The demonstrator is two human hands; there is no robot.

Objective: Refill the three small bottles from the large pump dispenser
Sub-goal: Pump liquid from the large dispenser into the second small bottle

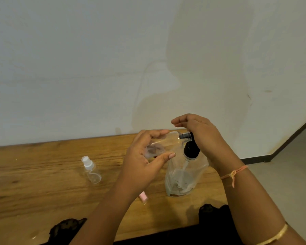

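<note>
Left hand (145, 160) grips bottle (155, 149) at pump (191, 149); right hand (201, 135), fingers extended, presses it. A misaligned mouth would likely spill onto the tabletop (42, 183).

Wooden table (42, 174) under me, grain running side to side, back edge against white wall (78, 68). Wall blotchy, faint yellowish stain (148, 103) just above table. Right of table, pale floor (290, 165), dark skirting board (254, 159) along wall's foot. Black lace cloth (67, 228) draped over near table edge. Pink thread (234, 173) knotted on my wrist, gold bangle (274, 236) further up my arm.
</note>
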